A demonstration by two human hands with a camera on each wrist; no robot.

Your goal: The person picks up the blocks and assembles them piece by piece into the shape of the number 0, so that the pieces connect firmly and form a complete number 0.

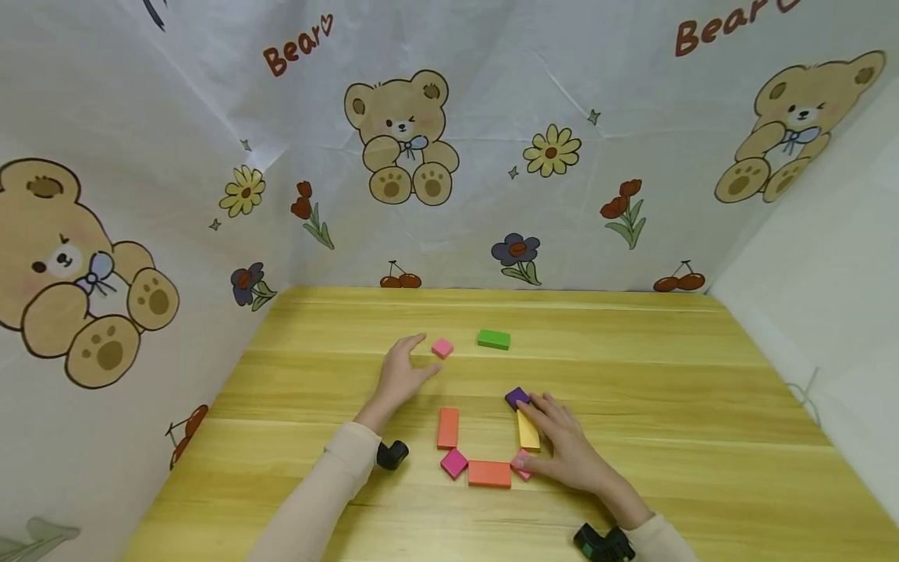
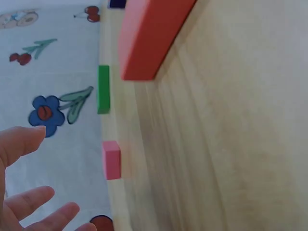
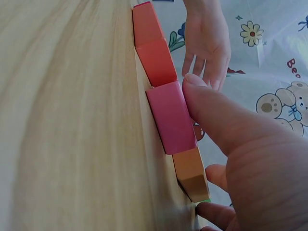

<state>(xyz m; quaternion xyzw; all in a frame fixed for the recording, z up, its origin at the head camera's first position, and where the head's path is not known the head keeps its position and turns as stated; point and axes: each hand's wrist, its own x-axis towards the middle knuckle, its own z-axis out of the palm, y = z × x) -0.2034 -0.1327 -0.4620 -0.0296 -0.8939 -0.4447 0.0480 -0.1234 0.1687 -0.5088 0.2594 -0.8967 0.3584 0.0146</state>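
My left hand [image 1: 399, 380] is spread in the air just left of a small pink block [image 1: 442, 348], thumb apart from the fingers and nothing between them. Thumb and fingers of my right hand [image 1: 572, 449] span a line of blocks. The thumb touches a pink block [image 3: 171, 118] at the near end. Its fingertips lie by a purple block [image 1: 517, 399] at the far end, with a yellow block [image 1: 528, 432] between. An orange-red block [image 1: 489, 474], a magenta block [image 1: 454, 464] and another orange-red block [image 1: 448, 428] continue the line into a U shape.
A green block [image 1: 494, 339] lies toward the back of the wooden table [image 1: 667, 375], right of the small pink block. Behind the table hangs a cloth [image 1: 485, 218] printed with bears and flowers. Dark wrist devices sit at both sleeves, and a pale wall stands at right.
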